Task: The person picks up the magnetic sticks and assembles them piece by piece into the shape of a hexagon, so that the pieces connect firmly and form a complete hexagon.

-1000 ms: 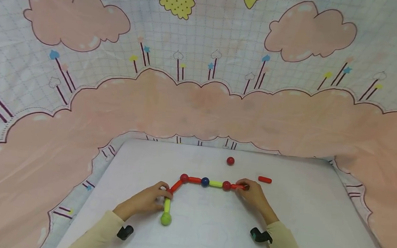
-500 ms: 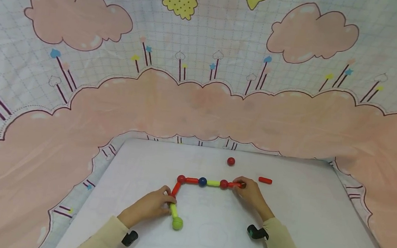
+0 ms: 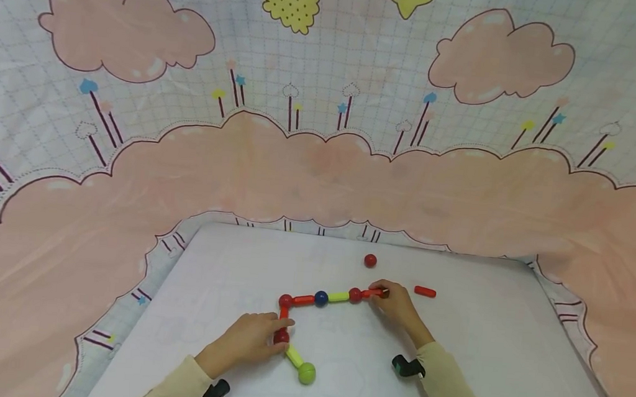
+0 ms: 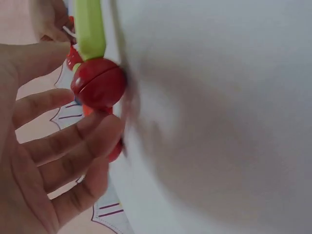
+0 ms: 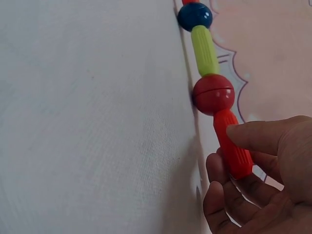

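Observation:
A chain of toy rods and balls lies bent on the white table (image 3: 484,361). My left hand (image 3: 248,337) has thumb and fingers around a red ball (image 4: 100,83) at the lower bend. A red rod (image 3: 284,314) leads up from that ball to a red corner ball (image 3: 285,300). A yellow-green rod (image 3: 295,357) joins it to a green end ball (image 3: 307,373). My right hand (image 3: 396,304) pinches the red end rod (image 5: 231,144) between thumb and fingers. That rod meets another red ball (image 5: 213,94), followed by a yellow-green rod (image 5: 204,50) and a blue ball (image 5: 195,17).
Loose on the table behind the chain is a red ball (image 3: 370,260). A separate red rod (image 3: 425,292) lies just beyond my right hand. A patterned cloth (image 3: 353,182) with clouds hangs around the table's back and sides.
My left hand has moved nearer and slightly right with its ball, folding that end inward. The green ball has swung right. My right hand has shifted slightly left, and the chain now slopes.

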Demonstrator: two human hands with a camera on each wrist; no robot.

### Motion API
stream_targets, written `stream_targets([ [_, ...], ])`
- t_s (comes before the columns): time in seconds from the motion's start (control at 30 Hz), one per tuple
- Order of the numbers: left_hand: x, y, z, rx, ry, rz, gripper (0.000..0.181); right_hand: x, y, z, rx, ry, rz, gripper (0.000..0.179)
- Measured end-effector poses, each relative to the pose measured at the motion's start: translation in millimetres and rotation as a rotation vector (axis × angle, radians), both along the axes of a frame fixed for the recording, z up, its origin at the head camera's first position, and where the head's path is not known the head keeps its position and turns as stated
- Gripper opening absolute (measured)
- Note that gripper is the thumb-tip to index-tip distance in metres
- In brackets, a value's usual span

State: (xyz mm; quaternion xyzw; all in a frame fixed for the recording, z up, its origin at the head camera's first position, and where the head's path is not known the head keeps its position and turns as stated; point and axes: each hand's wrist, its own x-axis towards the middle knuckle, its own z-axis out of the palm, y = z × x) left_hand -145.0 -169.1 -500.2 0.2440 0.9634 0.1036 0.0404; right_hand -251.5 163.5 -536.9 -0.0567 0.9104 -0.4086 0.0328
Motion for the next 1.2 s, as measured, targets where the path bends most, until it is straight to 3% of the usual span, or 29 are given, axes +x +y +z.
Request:
stream_targets([
  [0.1, -6.8, -0.4, 7.2, 0.049, 0.042, 0.03, 0.039, 0.3, -2, 0.2, -0.002, -0.009, 0.006, 0.02],
  [0.23, -30.2, 1.9, 16.8, 0.128, 0.065, 0.05, 0.035, -0.1, -3, -0.3, 0.003, -0.022, -0.013, 0.02],
  [0.43, -68.7, 17.2, 27.5, 0.074, -0.048, 0.071, 0.043, 0.9, -2, -2.5, 0.009, -0.022, -0.006, 0.019],
  [0.6, -88.2, 31.9, 19.2, -0.013, -0.143, 0.05, 0.043, 3.6, -4, -3.7, 0.007, -0.014, -0.002, 0.019],
  [0.73, -96.3, 40.5, 9.3, -0.01, -0.18, 0.04, 0.045, 5.3, -6, -4.3, 0.015, -0.024, -0.007, 0.019],
  [0.9, -100.5, 46.6, 6.5, 0.046, -0.226, 0.037, 0.043, 6.3, -6, -6.2, 0.007, -0.018, 0.003, 0.019],
  [1.2, -105.4, 50.3, 1.5, 0.013, -0.176, 0.007, 0.037, 8.7, -8, -6.8, -0.02, -0.005, 0.021, 0.018],
])
